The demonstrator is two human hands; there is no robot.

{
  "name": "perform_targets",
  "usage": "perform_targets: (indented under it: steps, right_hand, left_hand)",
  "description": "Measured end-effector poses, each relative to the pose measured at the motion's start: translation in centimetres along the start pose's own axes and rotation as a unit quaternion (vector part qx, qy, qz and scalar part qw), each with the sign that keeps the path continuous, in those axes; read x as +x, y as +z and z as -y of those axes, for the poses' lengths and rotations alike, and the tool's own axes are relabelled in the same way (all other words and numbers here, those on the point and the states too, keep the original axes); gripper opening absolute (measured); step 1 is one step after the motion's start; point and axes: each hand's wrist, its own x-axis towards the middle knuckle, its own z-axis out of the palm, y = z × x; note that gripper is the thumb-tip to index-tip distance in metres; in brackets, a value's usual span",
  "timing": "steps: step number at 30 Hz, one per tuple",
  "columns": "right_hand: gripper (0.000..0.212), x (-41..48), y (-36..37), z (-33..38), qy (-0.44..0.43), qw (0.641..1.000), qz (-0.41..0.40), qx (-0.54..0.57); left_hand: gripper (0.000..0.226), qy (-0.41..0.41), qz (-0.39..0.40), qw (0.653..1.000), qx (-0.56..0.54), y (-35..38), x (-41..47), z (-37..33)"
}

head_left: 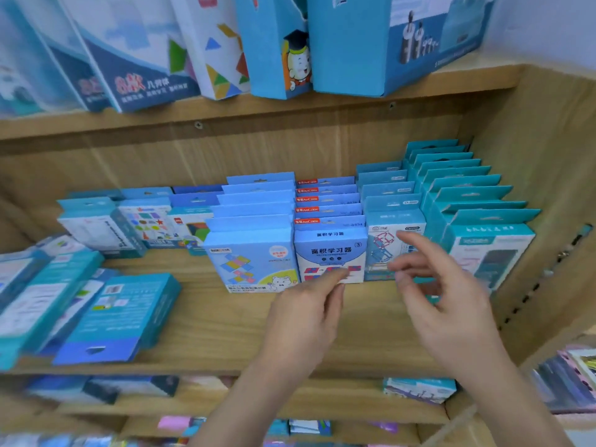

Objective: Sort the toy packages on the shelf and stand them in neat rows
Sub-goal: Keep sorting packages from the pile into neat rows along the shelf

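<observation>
On the wooden shelf, left fingers seemingly touch the front package; right fingers spread, empty.

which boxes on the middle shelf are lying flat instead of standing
The teal boxes piled at the front left of the middle shelf lie flat, backs up; the rest there stand upright in rows.

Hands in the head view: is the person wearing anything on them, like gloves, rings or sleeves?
No. The left hand and right hand are bare: no gloves, rings, watch or sleeves show anywhere up to the frame's edge.
</observation>
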Motion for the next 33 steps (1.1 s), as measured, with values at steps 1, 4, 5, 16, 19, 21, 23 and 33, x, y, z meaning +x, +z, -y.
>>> perform_targets:
  steps: [1,4,5,16,19,21,23,33]
  right_hand:
    - [0.044,0.2,0.7,0.3,0.023,0.999,0.026,0.034]
    - [0.039,0.8,3.4,0.7,0.039,0.990,0.106,0.085]
    - [0.037,0.9,4.5,1.0,0.037,0.987,0.128,0.089]
    - [0.035,0.3,17.3,6.0,0.069,0.940,0.289,0.166]
    - [0.042,-0.6,21.1,7.6,0.034,0.939,0.316,0.134]
    - [0.047,-1.3,23.3,8.7,0.002,0.934,0.343,0.104]
    - [0.062,-1.8,25.3,9.2,-0.060,0.919,0.390,0.016]
    - [0.026,0.3,29.6,15.2,0.008,0.956,0.231,0.182]
  left_hand:
    - [0.031,-0.016,-0.004,1.000,0.003,-1.0,-0.8,1.1]
    - [0.030,-0.049,-0.029,0.998,0.029,-3.9,-3.3,4.5]
    - [0.033,-0.063,-0.033,0.997,0.036,-4.9,-4.1,5.6]
    - [0.063,-0.100,-0.002,0.958,0.269,-17.8,-10.8,18.3]
    - [0.072,-0.077,0.067,0.947,0.305,-19.1,-11.7,20.9]
    - [0.059,-0.024,0.077,0.941,0.327,-19.8,-11.8,22.2]
    - [0.036,0.040,0.028,0.948,0.314,-20.8,-11.5,23.2]
    - [0.021,-0.038,-0.228,0.973,0.018,-26.9,-4.8,20.7]
